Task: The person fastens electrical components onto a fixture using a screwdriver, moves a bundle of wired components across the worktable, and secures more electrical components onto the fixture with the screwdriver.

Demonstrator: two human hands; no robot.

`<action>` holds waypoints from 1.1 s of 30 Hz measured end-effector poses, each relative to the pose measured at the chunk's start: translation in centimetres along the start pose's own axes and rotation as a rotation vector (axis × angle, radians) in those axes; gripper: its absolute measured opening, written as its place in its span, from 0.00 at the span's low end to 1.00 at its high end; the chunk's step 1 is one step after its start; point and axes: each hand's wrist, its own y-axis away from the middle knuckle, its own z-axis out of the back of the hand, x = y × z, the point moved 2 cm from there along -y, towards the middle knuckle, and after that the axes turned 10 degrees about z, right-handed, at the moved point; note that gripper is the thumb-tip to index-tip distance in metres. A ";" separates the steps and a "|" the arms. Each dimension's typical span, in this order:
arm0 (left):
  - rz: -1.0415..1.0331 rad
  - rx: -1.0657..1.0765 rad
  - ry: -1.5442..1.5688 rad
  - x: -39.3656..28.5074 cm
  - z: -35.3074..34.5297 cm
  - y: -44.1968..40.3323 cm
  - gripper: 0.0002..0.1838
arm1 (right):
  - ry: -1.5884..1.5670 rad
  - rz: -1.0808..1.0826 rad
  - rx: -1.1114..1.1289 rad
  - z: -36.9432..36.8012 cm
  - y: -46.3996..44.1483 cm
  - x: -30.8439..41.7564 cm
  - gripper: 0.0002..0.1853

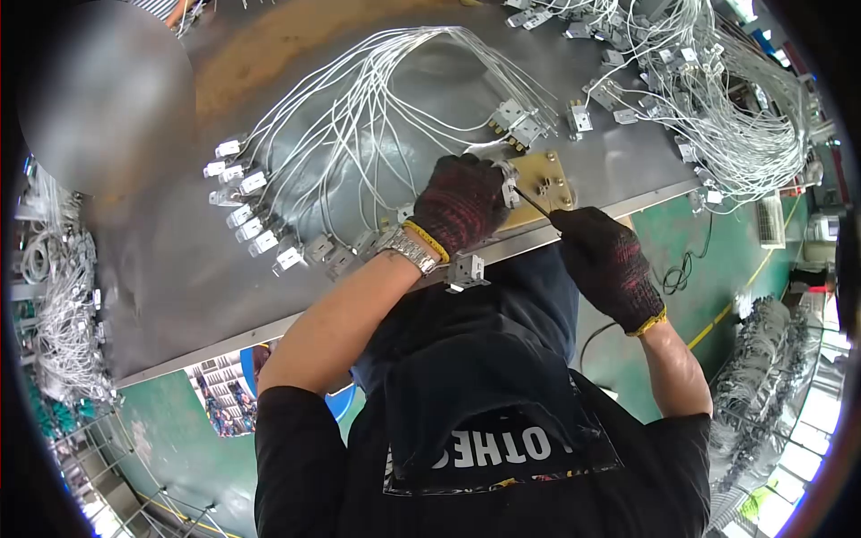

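Note:
My left hand (460, 204), in a dark red and black knit glove, is closed on a small metal connector (511, 192) by the table's front edge. My right hand (608, 267), gloved alike, grips a screwdriver (533, 203); its handle is hidden in the fist and its thin shaft reaches the connector. Beside the connector lies a brass-coloured plate (549, 170) with several posts. White wires (368, 72) arch behind my left hand, with metal connectors (238, 215) at their left ends and a cluster of connectors (516, 121) at the right end.
Another connector (466, 272) sits at the front edge near my left wrist. A large pile of wired connectors (735, 134) covers the table's right side. The metal tabletop (179, 296) ends just before my body. Wire bundles (63, 314) hang at the far left, others (762, 386) at the right.

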 end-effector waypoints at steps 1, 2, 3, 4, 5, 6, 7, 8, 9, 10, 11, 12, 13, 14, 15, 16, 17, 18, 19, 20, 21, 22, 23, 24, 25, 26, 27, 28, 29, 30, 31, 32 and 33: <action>-0.003 0.002 0.005 0.0 -0.1 0.0 0.22 | 0.003 -0.005 0.001 0.0 0.0 0.0 0.16; -0.002 -0.012 0.016 0.1 -0.2 0.1 0.22 | 0.017 0.018 0.001 0.0 0.0 0.0 0.16; 0.000 -0.027 0.028 0.1 -0.2 0.1 0.23 | 0.032 0.043 0.000 -0.1 0.0 0.1 0.16; -0.002 -0.026 0.031 0.0 -0.1 0.0 0.23 | 0.034 0.040 0.001 -0.1 0.0 0.1 0.16; 0.011 -0.004 0.028 0.0 -0.2 0.0 0.23 | 0.017 0.028 -0.001 -0.1 -0.1 0.1 0.16; 0.023 0.018 0.025 0.0 -0.2 -0.1 0.23 | 0.000 0.017 -0.004 -0.1 -0.1 0.0 0.15; 0.022 0.017 0.028 0.0 -0.4 -0.2 0.23 | 0.003 0.014 -0.003 -0.1 -0.1 -0.1 0.15; 0.022 0.001 0.033 0.1 -0.5 -0.2 0.24 | -0.002 0.020 -0.004 -0.1 -0.1 0.0 0.15; 0.023 -0.013 0.038 0.1 -0.5 -0.1 0.24 | -0.009 0.025 -0.005 -0.2 0.0 0.1 0.15; 0.022 -0.013 0.040 0.2 -0.4 0.0 0.24 | -0.007 0.023 -0.005 -0.1 0.0 0.2 0.15; 0.008 -0.022 0.045 0.2 -0.3 0.1 0.24 | -0.023 0.008 -0.014 0.0 0.0 0.4 0.15; -0.005 -0.030 0.051 0.3 -0.3 0.2 0.24 | -0.038 -0.007 -0.022 0.1 0.0 0.5 0.15; -0.005 -0.030 0.055 0.3 -0.4 0.3 0.24 | -0.036 -0.008 -0.020 0.0 0.0 0.5 0.15; 0.002 -0.020 0.043 0.3 -0.4 0.3 0.24 | -0.028 0.021 -0.015 -0.3 0.0 0.4 0.16; 0.009 -0.009 0.032 0.4 -0.7 0.2 0.24 | -0.021 0.049 -0.011 -0.4 -0.1 0.3 0.16; 0.008 -0.010 0.033 0.5 -0.9 0.2 0.24 | -0.019 0.049 -0.011 -0.4 -0.2 0.4 0.16; -0.008 -0.043 0.036 0.6 -1.0 0.2 0.22 | 0.006 0.039 -0.001 -0.3 -0.4 0.5 0.16; -0.023 -0.075 0.040 0.6 -0.9 0.2 0.19 | 0.031 0.029 0.011 -0.3 -0.5 0.6 0.16; -0.023 -0.072 0.042 0.5 -1.0 0.1 0.19 | 0.030 0.026 0.013 -0.5 -0.6 0.6 0.16; 0.000 -0.043 0.028 0.4 -1.1 -0.1 0.21 | 0.034 0.027 0.006 -0.5 -0.7 0.5 0.16; 0.021 -0.012 0.015 0.1 -0.9 -0.3 0.23 | 0.038 0.026 -0.001 -0.6 -0.7 0.5 0.16; 0.018 -0.009 0.020 -0.2 -0.7 -0.4 0.23 | 0.040 0.021 0.000 -0.8 -0.7 0.4 0.16; 0.047 0.033 -0.024 -0.5 -0.4 -0.5 0.23 | 0.031 -0.002 -0.021 -1.0 -0.7 0.3 0.16; 0.076 0.073 -0.069 -0.7 -0.4 -0.8 0.23 | 0.021 -0.021 -0.044 -1.0 -0.7 0.0 0.16; 0.072 0.071 -0.069 -0.7 -0.6 -0.8 0.23 | 0.024 -0.021 -0.046 -1.1 -0.5 -0.3 0.16; 0.061 0.049 -0.058 -0.6 -0.9 -0.9 0.22 | -0.006 -0.014 -0.048 -1.2 -0.3 -0.7 0.16; 0.050 0.028 -0.048 -0.6 -0.9 -0.9 0.21 | -0.037 -0.005 -0.050 -1.2 -0.3 -1.0 0.16; 0.047 0.024 -0.052 -0.6 -1.0 -0.9 0.21 | -0.037 -0.002 -0.055 -0.8 -0.3 -1.1 0.16; 0.041 0.016 -0.040 -0.6 -1.0 -0.8 0.21 | -0.045 -0.014 -0.019 -0.4 -0.5 -1.2 0.15; 0.035 0.007 -0.027 -0.6 -0.8 -0.8 0.20 | -0.052 -0.025 0.017 -0.3 -0.7 -1.2 0.15; 0.037 -0.001 -0.031 -0.6 -0.7 -0.9 0.20 | -0.051 -0.017 0.015 -0.3 -1.0 -1.3 0.15; 0.052 0.024 -0.026 -0.6 -0.7 -1.0 0.20 | -0.038 -0.011 -0.003 -0.5 -1.1 -1.3 0.15; 0.066 0.054 -0.019 -0.6 -0.7 -1.0 0.20 | -0.027 -0.009 -0.020 -0.7 -1.0 -1.3 0.15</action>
